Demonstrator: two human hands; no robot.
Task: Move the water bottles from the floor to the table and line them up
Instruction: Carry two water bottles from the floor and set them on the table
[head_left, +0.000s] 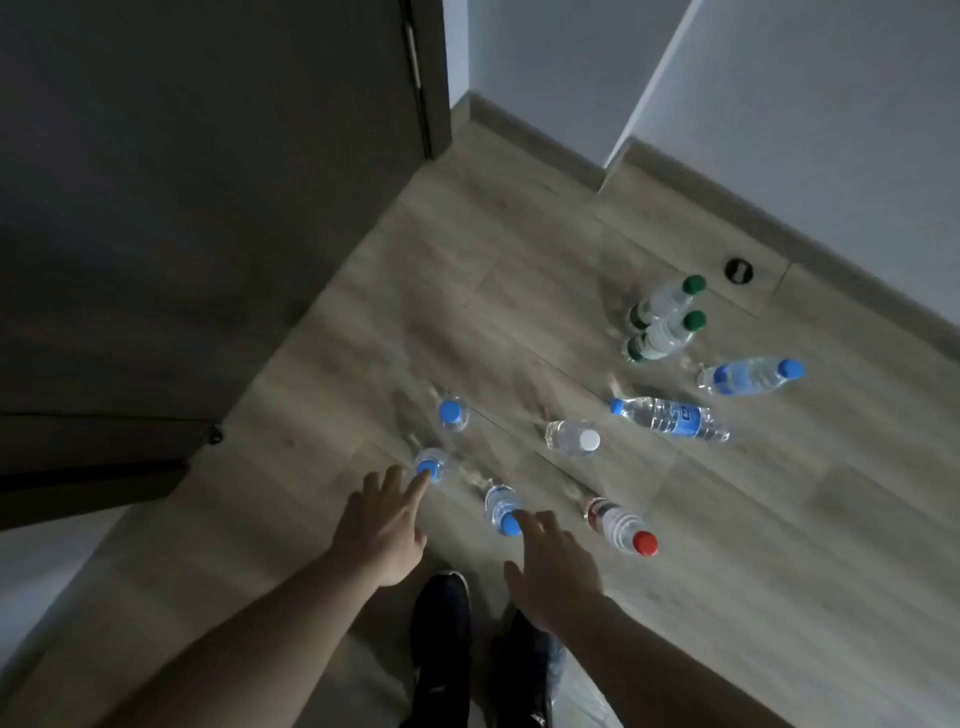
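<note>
Both arms reach down over the wooden floor (519, 260), where the water bottles (670, 415) are scattered, most upright and one blue-capped bottle lying flat. The left hand (382, 525), fingers spread and holding nothing, touches one blue cap (429, 469) with its index fingertip. The right hand (553, 566), fingers also loosely open, meets another blue cap (510, 522).
</note>
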